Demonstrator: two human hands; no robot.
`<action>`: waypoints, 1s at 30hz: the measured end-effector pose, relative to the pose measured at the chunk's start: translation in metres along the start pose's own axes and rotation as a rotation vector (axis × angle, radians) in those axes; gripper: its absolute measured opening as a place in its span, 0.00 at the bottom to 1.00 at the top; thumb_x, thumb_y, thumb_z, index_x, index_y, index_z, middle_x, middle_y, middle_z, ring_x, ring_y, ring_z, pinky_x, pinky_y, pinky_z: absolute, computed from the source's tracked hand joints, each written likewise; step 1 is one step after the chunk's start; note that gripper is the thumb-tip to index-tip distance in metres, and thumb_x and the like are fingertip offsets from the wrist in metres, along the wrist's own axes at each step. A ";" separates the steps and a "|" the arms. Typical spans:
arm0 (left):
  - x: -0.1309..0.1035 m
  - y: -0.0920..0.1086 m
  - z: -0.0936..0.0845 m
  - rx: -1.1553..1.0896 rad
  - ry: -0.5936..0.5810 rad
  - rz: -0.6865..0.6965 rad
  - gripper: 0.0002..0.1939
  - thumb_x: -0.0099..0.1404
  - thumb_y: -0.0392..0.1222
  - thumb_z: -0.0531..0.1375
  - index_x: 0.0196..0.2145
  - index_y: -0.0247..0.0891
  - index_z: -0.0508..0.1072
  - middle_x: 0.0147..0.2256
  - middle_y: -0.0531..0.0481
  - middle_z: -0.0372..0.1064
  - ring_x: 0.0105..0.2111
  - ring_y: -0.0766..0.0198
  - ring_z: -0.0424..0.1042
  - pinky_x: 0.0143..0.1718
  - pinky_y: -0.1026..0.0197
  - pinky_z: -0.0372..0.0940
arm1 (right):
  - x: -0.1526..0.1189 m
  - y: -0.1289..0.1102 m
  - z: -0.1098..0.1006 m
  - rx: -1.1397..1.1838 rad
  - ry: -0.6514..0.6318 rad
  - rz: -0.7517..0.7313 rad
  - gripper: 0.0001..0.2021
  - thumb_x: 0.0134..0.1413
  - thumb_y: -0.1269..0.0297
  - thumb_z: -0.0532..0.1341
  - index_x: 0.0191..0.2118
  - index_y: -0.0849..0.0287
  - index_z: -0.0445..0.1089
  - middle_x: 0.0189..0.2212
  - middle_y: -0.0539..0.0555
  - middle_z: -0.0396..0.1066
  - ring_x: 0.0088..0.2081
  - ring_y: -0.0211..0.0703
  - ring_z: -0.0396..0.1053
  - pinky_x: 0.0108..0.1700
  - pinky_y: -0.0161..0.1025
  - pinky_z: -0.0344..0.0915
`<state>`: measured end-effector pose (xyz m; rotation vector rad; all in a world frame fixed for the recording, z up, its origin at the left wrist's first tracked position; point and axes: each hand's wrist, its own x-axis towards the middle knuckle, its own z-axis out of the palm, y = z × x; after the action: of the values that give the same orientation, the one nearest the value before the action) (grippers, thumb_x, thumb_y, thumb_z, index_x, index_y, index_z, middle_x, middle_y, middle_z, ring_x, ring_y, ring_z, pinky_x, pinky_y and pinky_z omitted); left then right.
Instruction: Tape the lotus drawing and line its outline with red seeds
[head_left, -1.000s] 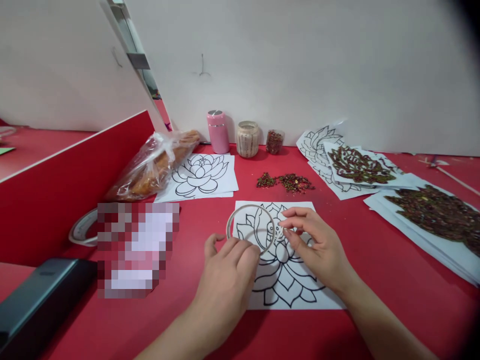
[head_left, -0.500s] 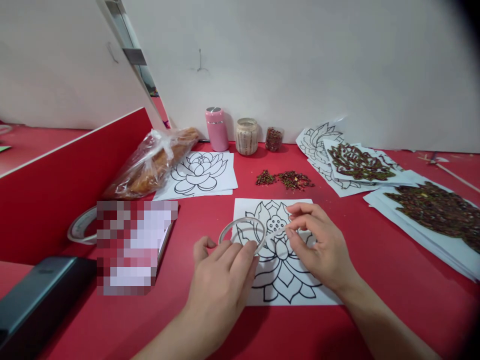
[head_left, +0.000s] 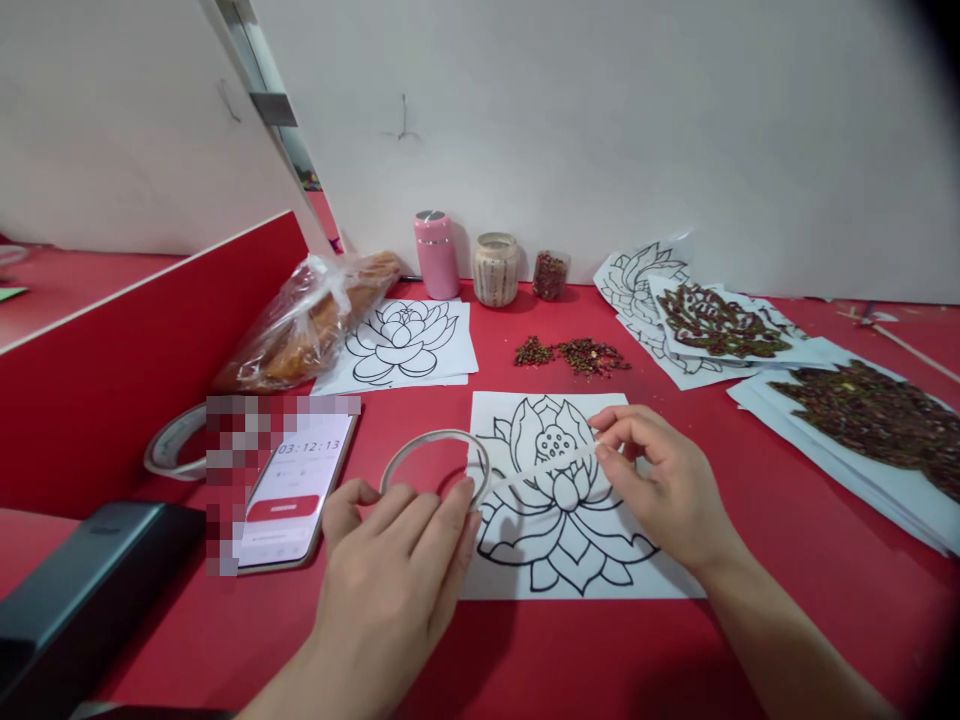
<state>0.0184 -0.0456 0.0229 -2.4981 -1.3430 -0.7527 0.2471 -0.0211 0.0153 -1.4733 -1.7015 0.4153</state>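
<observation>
A thin roll of tape (head_left: 437,436) is gripped in my left hand (head_left: 394,560), left of the middle of the desk. From it a narrow strip of tape (head_left: 536,471) runs up to the right. My right hand (head_left: 660,480) pinches the strip's far end between thumb and fingers. Beneath the stretched strip lies a white sheet with a black-outlined lotus drawing (head_left: 574,545). My right wrist is over the sheet's right side, and the left hand is beside its left edge.
Two small heaps of beans (head_left: 592,356) lie behind the sheet. Further back stand a pink flask (head_left: 436,258), a ribbed jar (head_left: 496,272) and a bean-filled jar (head_left: 551,276). Bean-covered pictures (head_left: 870,410) are at right; a phone (head_left: 296,500) and wider tape roll (head_left: 161,450) are left.
My left hand has moved left with the tape roll, while my right hand has shifted slightly right. The strip between them has grown longer.
</observation>
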 end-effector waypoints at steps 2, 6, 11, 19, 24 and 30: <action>0.000 -0.001 0.000 0.016 -0.009 0.022 0.12 0.63 0.35 0.50 0.44 0.36 0.65 0.23 0.53 0.69 0.23 0.64 0.63 0.33 0.54 0.50 | -0.002 0.001 -0.005 -0.023 -0.005 0.055 0.06 0.48 0.68 0.56 0.23 0.58 0.61 0.36 0.52 0.67 0.27 0.35 0.62 0.26 0.33 0.59; -0.002 -0.004 0.004 0.054 -0.054 0.064 0.13 0.63 0.34 0.48 0.44 0.36 0.65 0.20 0.54 0.66 0.21 0.63 0.64 0.30 0.56 0.49 | -0.010 0.009 -0.016 -0.068 -0.028 0.110 0.06 0.48 0.68 0.56 0.22 0.58 0.61 0.36 0.52 0.67 0.30 0.38 0.64 0.26 0.34 0.59; -0.008 -0.006 0.013 0.110 -0.090 0.106 0.13 0.62 0.32 0.46 0.41 0.35 0.66 0.20 0.52 0.67 0.21 0.61 0.66 0.30 0.54 0.52 | -0.025 0.025 -0.028 -0.093 -0.052 0.178 0.07 0.48 0.65 0.55 0.22 0.57 0.59 0.36 0.53 0.67 0.35 0.42 0.66 0.27 0.34 0.61; -0.008 -0.007 0.015 0.171 -0.132 0.235 0.16 0.61 0.30 0.43 0.39 0.29 0.67 0.16 0.52 0.65 0.16 0.63 0.66 0.27 0.55 0.63 | -0.049 0.045 -0.034 -0.128 -0.037 0.208 0.07 0.47 0.67 0.55 0.21 0.58 0.58 0.33 0.53 0.65 0.30 0.39 0.65 0.24 0.32 0.60; -0.008 -0.010 0.018 0.065 -0.240 0.151 0.16 0.62 0.34 0.43 0.37 0.35 0.69 0.14 0.53 0.65 0.16 0.61 0.66 0.15 0.62 0.59 | -0.057 0.047 -0.032 -0.181 -0.044 0.237 0.07 0.46 0.68 0.56 0.21 0.58 0.58 0.35 0.52 0.63 0.21 0.31 0.58 0.21 0.32 0.58; -0.013 -0.021 0.025 -0.076 -0.410 -0.001 0.14 0.64 0.41 0.44 0.41 0.44 0.68 0.20 0.52 0.69 0.19 0.62 0.66 0.16 0.64 0.57 | -0.060 0.048 -0.027 -0.257 -0.031 0.209 0.07 0.45 0.69 0.55 0.21 0.58 0.58 0.35 0.53 0.62 0.23 0.33 0.60 0.21 0.32 0.58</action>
<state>0.0033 -0.0329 -0.0066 -2.8197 -1.4579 -0.3006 0.2970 -0.0714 -0.0238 -1.8496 -1.6782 0.3398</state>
